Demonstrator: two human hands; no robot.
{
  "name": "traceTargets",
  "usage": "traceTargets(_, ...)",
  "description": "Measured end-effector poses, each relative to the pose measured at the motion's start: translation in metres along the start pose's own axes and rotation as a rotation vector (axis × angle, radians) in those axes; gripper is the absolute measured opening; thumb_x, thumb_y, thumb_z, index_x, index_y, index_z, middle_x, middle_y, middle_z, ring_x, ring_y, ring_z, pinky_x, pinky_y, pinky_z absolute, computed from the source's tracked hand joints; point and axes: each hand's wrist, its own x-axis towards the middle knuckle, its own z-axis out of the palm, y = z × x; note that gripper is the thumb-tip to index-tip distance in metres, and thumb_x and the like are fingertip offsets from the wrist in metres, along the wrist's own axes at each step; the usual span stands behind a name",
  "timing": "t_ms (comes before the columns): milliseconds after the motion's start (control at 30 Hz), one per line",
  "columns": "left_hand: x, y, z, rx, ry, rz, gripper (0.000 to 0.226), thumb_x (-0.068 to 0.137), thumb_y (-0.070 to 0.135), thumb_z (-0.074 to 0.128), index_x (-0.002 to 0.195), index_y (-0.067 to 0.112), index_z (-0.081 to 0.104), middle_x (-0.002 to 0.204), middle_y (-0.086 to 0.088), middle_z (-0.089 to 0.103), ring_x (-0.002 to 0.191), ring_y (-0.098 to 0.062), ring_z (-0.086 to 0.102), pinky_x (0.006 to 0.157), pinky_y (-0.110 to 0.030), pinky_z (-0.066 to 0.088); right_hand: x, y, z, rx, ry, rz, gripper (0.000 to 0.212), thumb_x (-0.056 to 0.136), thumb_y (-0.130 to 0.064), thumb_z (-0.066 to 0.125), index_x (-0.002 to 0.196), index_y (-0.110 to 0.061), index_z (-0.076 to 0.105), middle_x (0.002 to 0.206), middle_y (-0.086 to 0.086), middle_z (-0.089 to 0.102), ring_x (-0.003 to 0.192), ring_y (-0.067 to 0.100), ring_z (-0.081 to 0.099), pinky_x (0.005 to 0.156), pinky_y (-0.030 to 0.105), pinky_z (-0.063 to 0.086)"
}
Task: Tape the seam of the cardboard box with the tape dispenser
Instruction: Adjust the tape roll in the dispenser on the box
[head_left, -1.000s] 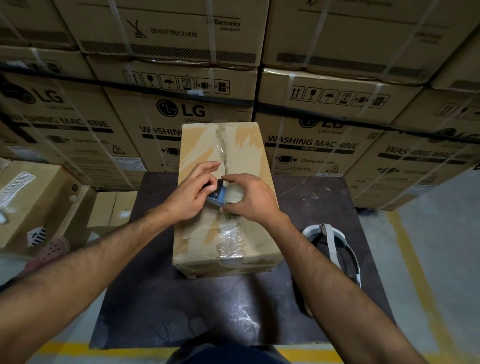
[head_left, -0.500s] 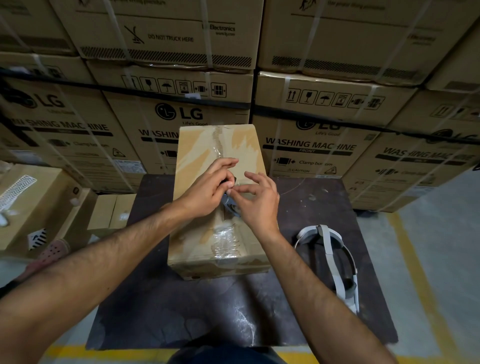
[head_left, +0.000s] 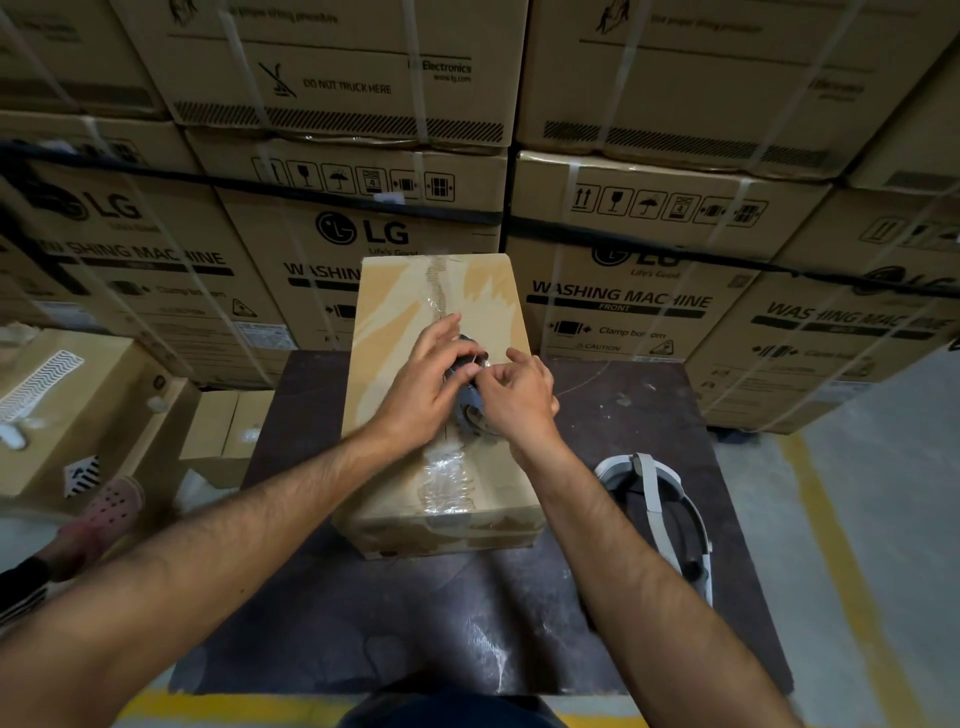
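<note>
Head camera, looking down: I am working on the cardboard box, which is standing lengthwise in the middle of a dark table. My left hand is curling over the tape dispenser from the left and gripping it, fingers bent across its top. My right hand is closing in from the right, fingers curled against the dispenser's side, thumb and forefinger pinching at its upper part. Whether they are holding the tape end I cannot tell. The dispenser is sitting on the box top, about halfway along the seam, mostly hidden between my hands.

Crinkled clear tape is lying over the seam between my wrists and the box's near edge, folding down over that edge. Beyond my hands the seam is running on to the far edge under older, wrinkled tape.

In front of the box a broad stretch of bare table is lying open to the table's near edge. On the left only a narrow strip is showing beside the box. The strip on the right is wider, and a white headset is lying there near the table's right edge, apart from the box.

Stacked washing-machine cartons are walling off the far side, close behind the box. Smaller cartons and a foot in a pink clog are crowding the floor at left. At right, grey floor with a yellow line is lying open.
</note>
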Motion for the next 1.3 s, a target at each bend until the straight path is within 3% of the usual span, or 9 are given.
traceTargets(100, -0.024, 0.001, 0.016, -0.082, 0.194, -0.158, 0.069, 0.096, 0.069, 0.051, 0.144, 0.02, 0.045, 0.164, -0.003, 0.027, 0.153, -0.01, 0.025, 0.12, -0.04, 0.036, -0.002, 0.0, 0.0, 0.115, 0.06, 0.035, 0.047, 0.1, -0.028, 0.061, 0.054, -0.02, 0.054, 0.164, -0.005, 0.045, 0.159, 0.016, 0.021, 0.127, 0.053, 0.014)
traceTargets(200, -0.042, 0.0, 0.028, -0.024, 0.223, -0.273, 0.05, 0.082, 0.071, 0.062, 0.098, 0.024, 0.061, 0.171, 0.004, 0.021, 0.155, -0.004, 0.012, 0.121, -0.037, 0.022, 0.001, 0.002, 0.009, 0.227, 0.123, 0.077, 0.048, 0.094, -0.033, 0.063, 0.048, -0.023, 0.059, 0.162, -0.003, 0.049, 0.159, 0.012, 0.022, 0.126, 0.056, 0.021)
traceTargets(300, -0.05, 0.002, 0.041, 0.124, 0.133, -0.32, 0.027, 0.078, 0.062, 0.064, 0.076, 0.035, 0.066, 0.174, 0.003, 0.012, 0.16, -0.011, -0.008, 0.127, -0.05, 0.004, 0.002, 0.002, 0.023, 0.322, 0.157, 0.099, 0.029, 0.081, -0.044, 0.059, 0.056, -0.038, 0.07, 0.163, -0.002, 0.048, 0.161, 0.01, 0.017, 0.128, 0.053, 0.022)
traceTargets(433, -0.039, 0.002, 0.052, 0.095, 0.082, -0.477, 0.02, 0.089, 0.031, 0.067, 0.069, 0.032, 0.063, 0.175, 0.001, 0.005, 0.159, -0.016, -0.016, 0.126, -0.061, -0.001, -0.008, -0.003, 0.032, 0.318, 0.175, 0.098, 0.02, 0.097, -0.032, 0.065, 0.098, -0.017, 0.079, 0.173, -0.007, 0.031, 0.162, 0.009, 0.01, 0.131, 0.048, 0.007)
traceTargets(700, -0.038, -0.007, 0.059, 0.075, 0.113, -0.425, 0.023, 0.086, 0.017, 0.073, 0.065, 0.019, 0.065, 0.174, 0.004, 0.012, 0.159, -0.012, -0.015, 0.125, -0.062, -0.005, -0.012, 0.005, 0.032, 0.189, 0.14, 0.113, 0.027, 0.1, -0.031, 0.054, 0.082, -0.021, 0.071, 0.169, -0.008, 0.037, 0.161, 0.013, 0.015, 0.129, 0.049, 0.009)
traceTargets(833, -0.038, -0.007, 0.054, 0.134, 0.065, -0.404, 0.038, 0.091, 0.044, 0.071, 0.06, 0.025, 0.062, 0.174, 0.004, 0.012, 0.159, -0.011, -0.014, 0.125, -0.059, -0.007, -0.007, -0.01, 0.021, 0.398, 0.181, 0.197, 0.045, 0.068, -0.062, 0.04, 0.065, -0.02, 0.054, 0.102, 0.009, 0.066, 0.105, 0.028, 0.059, 0.095, 0.048, 0.042)
traceTargets(1000, -0.041, -0.013, 0.045, 0.094, 0.073, -0.427, 0.054, 0.09, 0.07, 0.061, 0.067, 0.023, 0.073, 0.173, -0.003, 0.018, 0.16, -0.009, -0.003, 0.127, -0.058, 0.001, 0.005, -0.009, -0.018, 0.471, 0.152, 0.152, 0.039, 0.095, -0.031, 0.071, 0.061, -0.021, 0.056, 0.067, -0.006, 0.057, 0.072, 0.016, 0.054, 0.086, 0.036, 0.048)
traceTargets(1200, -0.042, -0.009, 0.033, 0.066, 0.03, -0.374, 0.053, 0.092, 0.062, 0.066, 0.073, 0.013, 0.076, 0.171, 0.002, 0.022, 0.158, -0.02, 0.015, 0.127, -0.057, 0.009, -0.007, 0.027, -0.009, 0.205, 0.177, -0.006, 0.014, 0.086, -0.036, 0.082, 0.073, -0.033, 0.077, 0.127, -0.002, 0.076, 0.122, 0.015, 0.066, 0.105, 0.03, 0.047)
traceTargets(1300, -0.04, -0.011, 0.029, 0.088, -0.013, -0.358, 0.052, 0.094, 0.058, 0.065, 0.079, 0.01, 0.078, 0.17, 0.001, 0.028, 0.159, -0.017, 0.012, 0.126, -0.057, 0.009, -0.011, 0.03, -0.006, -0.072, 0.253, -0.287, 0.016, 0.094, -0.023, 0.072, 0.103, -0.03, 0.083, 0.125, -0.005, 0.073, 0.125, 0.019, 0.059, 0.106, 0.033, 0.045)
